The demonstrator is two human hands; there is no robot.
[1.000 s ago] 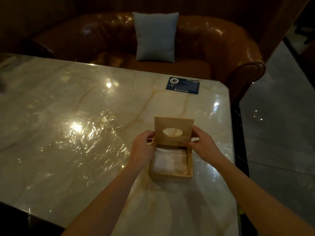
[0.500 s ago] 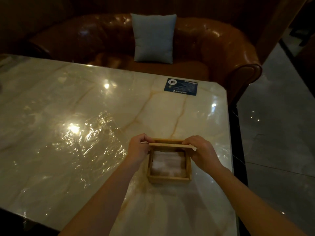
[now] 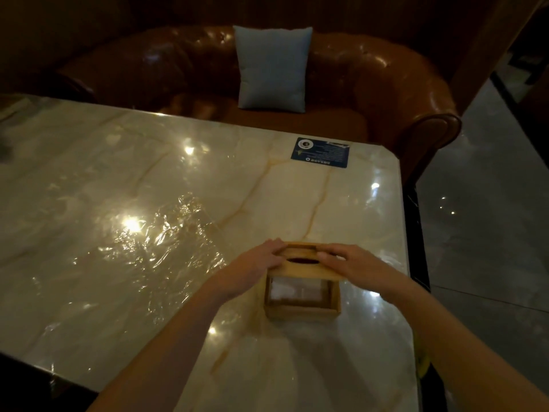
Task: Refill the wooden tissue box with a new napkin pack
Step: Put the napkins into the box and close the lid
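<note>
Resting on the marble table, crinkled clear film far left of the left hand. Gripping the left edge of the wooden lid, that hand; gripping the right edge, the right hand. Just under both hands, wooden tissue box, half covered, white napkin pack visible inside. Beyond the hands, dark card, sofa with pillow.

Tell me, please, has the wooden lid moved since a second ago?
Yes: the lid has swung down from upright and now partly covers the wooden box, which stayed put.
</note>
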